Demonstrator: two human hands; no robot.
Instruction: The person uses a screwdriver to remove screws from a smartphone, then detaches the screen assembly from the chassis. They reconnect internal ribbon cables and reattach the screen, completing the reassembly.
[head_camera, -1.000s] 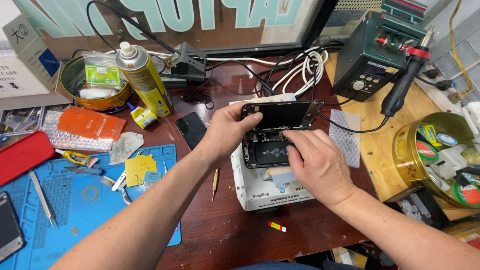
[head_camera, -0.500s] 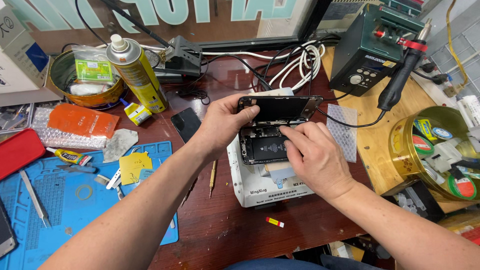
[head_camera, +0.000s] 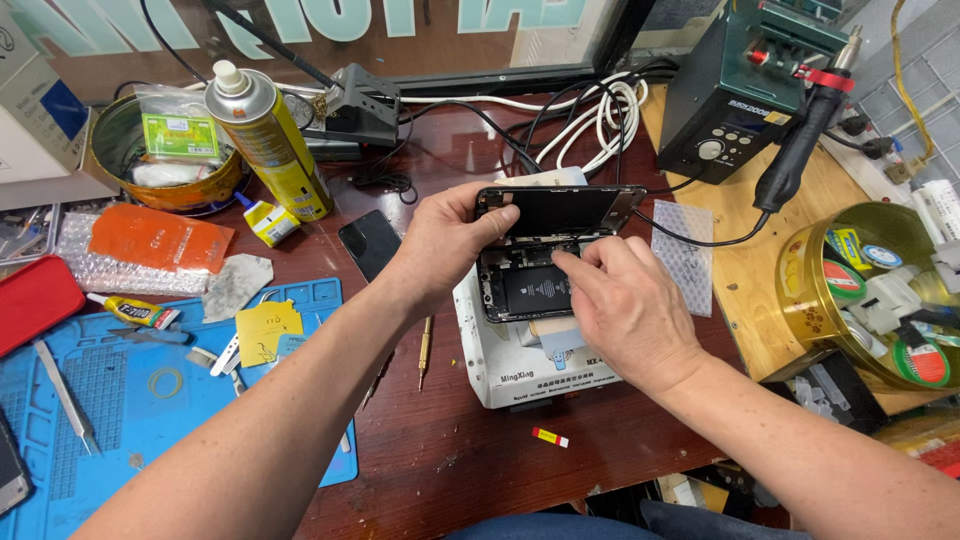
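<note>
Partly hidden phone interior (head_camera: 535, 285) under hands (head_camera: 620, 310)

Screen panel (head_camera: 558, 211): lifted higher since a second ago — now tilted up off the phone body (head_camera: 525, 290).
Left hand (head_camera: 447, 243): shifted to the panel's left edge.
Right hand (head_camera: 622, 308): fingertips moved inward — onto the exposed interior.

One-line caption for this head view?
Left hand lifts a phone screen while right hand probes the opened phone.

Black opened phone (head_camera: 535, 285) on white box (head_camera: 520, 365), yellow spray can (head_camera: 272, 150), blue mat (head_camera: 120, 400), red case (head_camera: 35, 300).
</note>
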